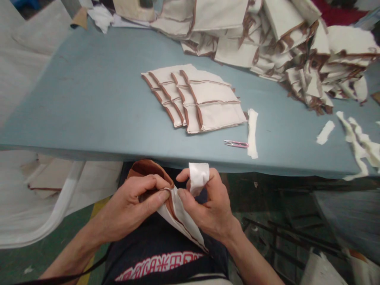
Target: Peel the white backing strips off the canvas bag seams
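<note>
Closest in, over the lap and a dark shirt (166, 241) with red and white print, both hands work on one fabric piece (184, 219), a cream panel edged in brown that hangs down between them below the counter's front edge. The left hand (133, 204) is closed on it, fingers curled and thumb laid along the brown-trimmed upper edge, which bunches up behind the knuckles. The right hand (209, 208) is also closed: its thumb presses on the cream face of the panel just beside the left thumb, while its raised fingers grip a folded white strip (198, 177) that stands up above the knuckles. Beyond the hands runs the blue-grey counter (89, 107). Near its front edge lie pink thread snips (236, 143), their tips pointing left, touching or just beside a long white strip (252, 132) that lies lengthwise away from the person. Just left of that strip sits a fanned stack (192, 99) of finished cream pieces with brown piping, overlapped like tiles. To the right, a short white offcut (325, 132) and a trail of ragged white scraps (360, 148) lie near the counter's right end. At the far side, a large loose heap (282, 35) of the same cream and brown pieces is piled across the back of the counter.
</note>
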`<state>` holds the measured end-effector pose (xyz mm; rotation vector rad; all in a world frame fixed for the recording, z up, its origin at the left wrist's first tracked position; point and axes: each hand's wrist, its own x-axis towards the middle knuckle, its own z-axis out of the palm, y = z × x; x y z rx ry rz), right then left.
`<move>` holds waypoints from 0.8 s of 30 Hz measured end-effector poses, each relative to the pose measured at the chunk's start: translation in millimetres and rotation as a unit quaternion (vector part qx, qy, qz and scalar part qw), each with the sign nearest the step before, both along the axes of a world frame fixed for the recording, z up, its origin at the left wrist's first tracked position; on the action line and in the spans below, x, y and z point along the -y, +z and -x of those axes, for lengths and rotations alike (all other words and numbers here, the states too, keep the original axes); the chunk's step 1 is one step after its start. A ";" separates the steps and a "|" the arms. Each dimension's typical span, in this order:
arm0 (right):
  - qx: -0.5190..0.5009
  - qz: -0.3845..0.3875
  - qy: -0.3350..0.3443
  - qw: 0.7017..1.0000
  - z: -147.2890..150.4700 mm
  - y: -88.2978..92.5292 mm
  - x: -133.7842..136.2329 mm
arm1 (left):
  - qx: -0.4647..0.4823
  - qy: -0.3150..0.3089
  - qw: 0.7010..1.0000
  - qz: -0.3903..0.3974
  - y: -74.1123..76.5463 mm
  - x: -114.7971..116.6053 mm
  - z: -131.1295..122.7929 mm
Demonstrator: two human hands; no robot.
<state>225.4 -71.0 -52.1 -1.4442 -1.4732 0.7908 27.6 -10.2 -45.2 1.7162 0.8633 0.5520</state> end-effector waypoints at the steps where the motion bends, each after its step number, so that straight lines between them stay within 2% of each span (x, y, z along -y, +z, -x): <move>1: 0.024 -0.015 0.029 0.999 -5.5 1.4 -3.3 | 0.000 -0.001 1.000 -0.002 0.1 -0.4 0.9; 5: 0.119 -0.031 0.142 0.982 -20.6 4.4 -15.6 | 0.004 0.010 1.000 0.006 -0.7 1.9 2.2; 8: 0.175 -0.040 0.182 0.967 -25.0 5.1 -21.7 | -0.002 0.011 1.000 0.007 -1.0 5.3 2.7; 24: 0.187 -0.082 0.258 0.944 -19.8 11.3 -31.6 | -0.056 -0.011 0.998 -0.007 4.1 7.5 0.2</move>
